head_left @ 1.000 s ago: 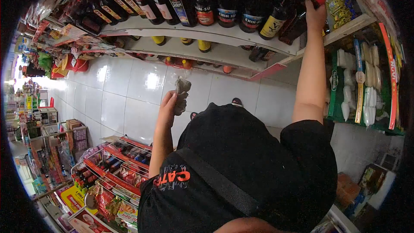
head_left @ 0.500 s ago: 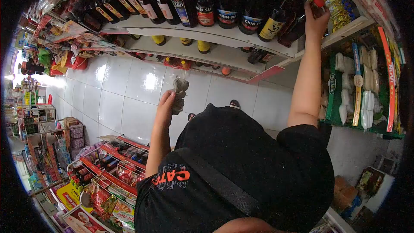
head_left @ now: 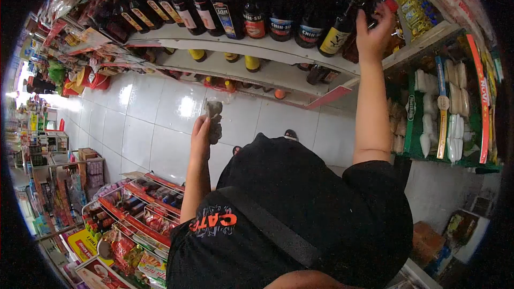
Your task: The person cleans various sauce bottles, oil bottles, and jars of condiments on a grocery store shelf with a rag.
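My left hand (head_left: 201, 135) is closed around a crumpled dark grey-green cloth (head_left: 215, 123), held over the tiled floor. At the right end of the upper shelf my right hand (head_left: 373, 37) reaches among the bottles, thumb and fingers apart. Right by its fingertips is a red-capped bottle (head_left: 391, 4), its body mostly hidden by the hand. Left of this hand stands a dark bottle with a yellow label (head_left: 334, 40). Beside that are dark Chin-Su bottles (head_left: 309, 29) with red caps.
More dark bottles (head_left: 184, 13) line the white upper shelf (head_left: 214, 44). Below it, a lower shelf (head_left: 278, 67) carries yellow-marked and lying bottles. Hanging packets (head_left: 428, 112) are at right, beyond the shelf's side panel (head_left: 423, 40). A red-edged rack of goods (head_left: 134, 211) stands at lower left.
My right hand has shifted left and slightly down from the red cap, its thumb spreading toward the yellow-labelled bottle. My left hand has moved slightly left with the cloth.
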The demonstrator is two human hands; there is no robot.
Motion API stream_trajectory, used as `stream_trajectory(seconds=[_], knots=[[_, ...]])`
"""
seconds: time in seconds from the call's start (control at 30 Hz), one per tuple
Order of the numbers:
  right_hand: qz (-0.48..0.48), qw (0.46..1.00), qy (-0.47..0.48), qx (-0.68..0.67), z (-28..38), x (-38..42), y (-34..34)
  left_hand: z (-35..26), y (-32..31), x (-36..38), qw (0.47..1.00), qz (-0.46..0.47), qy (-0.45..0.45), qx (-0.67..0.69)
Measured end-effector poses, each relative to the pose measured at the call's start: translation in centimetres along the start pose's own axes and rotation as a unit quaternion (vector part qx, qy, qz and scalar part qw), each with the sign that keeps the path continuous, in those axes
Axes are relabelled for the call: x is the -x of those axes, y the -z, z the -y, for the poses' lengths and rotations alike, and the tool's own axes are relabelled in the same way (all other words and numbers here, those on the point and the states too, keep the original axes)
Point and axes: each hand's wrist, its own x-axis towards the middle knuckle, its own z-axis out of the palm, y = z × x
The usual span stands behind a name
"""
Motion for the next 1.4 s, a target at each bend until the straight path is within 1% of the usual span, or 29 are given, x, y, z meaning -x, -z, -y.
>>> stream_trajectory(seconds=[0.03,0.1,0.17,0.27,0.33,0.37,0.43,0.57,0.6,0.63,0.67,0.7,0.73,0.77,0.8,0.83,0.87,0.9,0.97,1.03,1.07,1.13,1.17,1.2,1.27,1.3,1.33,1.37,1.4], knots=[[0.04,0.998,-0.05,-0.011,0.6,-0.5,-0.2,0.0,-0.1,-0.1,1.0,-0.006,0.005,0.011],[0.073,0.994,-0.073,0.02,0.7,-0.9,-1.1,0.1,-0.5,0.0,0.999,-0.021,0.014,0.034],[0.094,0.991,-0.083,0.04,0.9,-1.4,-1.8,0.1,-0.8,0.0,1.0,-0.021,0.009,0.019],[0.092,0.979,-0.145,0.11,1.2,-1.1,-2.4,0.6,-0.5,0.1,1.0,-0.013,0.01,0.018],[0.09,0.981,-0.123,0.122,0.8,-0.8,-2.5,0.1,-0.5,0.5,0.999,0.002,0.028,0.025],[0.09,0.981,-0.112,0.128,0.6,-0.9,-2.5,-0.1,-0.6,0.6,0.999,-0.002,0.023,0.03],[0.115,0.977,-0.131,0.126,0.5,-1.2,-2.4,-0.1,-0.8,0.9,0.999,-0.011,0.014,0.041],[0.148,0.966,-0.15,0.152,-1.1,-0.8,-2.3,0.4,-0.4,0.7,0.999,-0.001,0.031,0.035],[0.153,0.974,-0.15,0.079,-2.2,-0.4,-2.2,0.4,-0.6,0.8,0.999,-0.013,0.026,0.039],[0.155,0.965,-0.182,-0.106,-1.0,-0.6,-2.2,0.5,-0.6,0.8,0.999,-0.021,0.027,0.028],[0.135,0.982,-0.134,0.013,-1.2,0.1,-2.1,0.2,-0.6,0.9,0.999,-0.024,0.038,0.03],[0.164,0.97,-0.178,-0.017,1.1,0.1,-1.1,1.3,-0.4,0.6,0.998,-0.021,0.03,0.044],[0.141,0.972,-0.182,-0.04,1.2,0.9,-1.2,2.3,0.2,0.2,0.998,0.0,0.042,0.053],[0.133,0.978,-0.157,-0.043,0.8,1.7,-1.0,1.0,-0.8,0.8,0.997,-0.028,0.041,0.053],[0.124,0.972,-0.188,-0.062,1.9,2.2,-0.7,2.4,0.3,-0.1,0.998,-0.001,0.065,0.015],[0.138,0.967,-0.209,-0.042,2.7,2.6,-0.4,1.6,0.3,0.1,0.997,0.003,0.072,0.024],[0.132,0.961,-0.211,-0.124,1.8,3.7,-0.5,1.1,0.0,0.5,0.996,0.011,0.083,0.033],[0.126,0.948,-0.213,-0.202,0.8,4.7,-0.8,2.1,0.2,0.0,0.997,0.014,0.072,0.031],[0.072,0.967,-0.184,-0.163,1.2,5.4,-1.2,2.3,-0.2,-0.1,0.996,0.023,0.082,0.035],[0.045,0.992,-0.075,-0.087,0.4,6.9,-0.8,2.8,-0.2,-0.1,0.996,0.023,0.078,0.03],[0.063,0.99,-0.037,-0.124,1.2,7.1,-0.3,2.5,-0.1,0.0,0.995,0.032,0.096,0.022],[0.129,0.957,-0.062,-0.251,6.0,6.6,1.3,3.7,0.0,-0.6,0.997,-0.011,0.033,-0.07],[0.167,0.928,-0.115,-0.313,10.0,6.4,2.9,5.4,0.3,-1.6,1.0,0.003,0.007,-0.028],[0.233,0.888,-0.097,-0.385,12.0,6.2,3.8,4.3,-0.2,-1.4,0.999,0.009,0.007,0.052],[0.295,0.814,-0.071,-0.496,14.5,6.5,4.1,1.6,-2.2,-0.6,0.977,0.025,0.016,0.209],[0.314,0.764,-0.094,-0.556,16.0,7.2,3.8,1.5,-3.2,-1.3,0.956,0.097,0.009,0.277],[0.329,0.709,-0.115,-0.613,17.6,8.2,3.2,3.9,-5.1,-3.4,0.97,0.111,-0.057,0.208],[0.35,0.706,-0.154,-0.596,19.4,9.5,3.1,8.3,-7.5,-6.3,0.975,0.123,-0.123,0.137],[0.368,0.703,-0.19,-0.579,20.7,10.6,2.8,10.4,-8.6,-8.0,0.97,0.135,-0.191,0.062]])
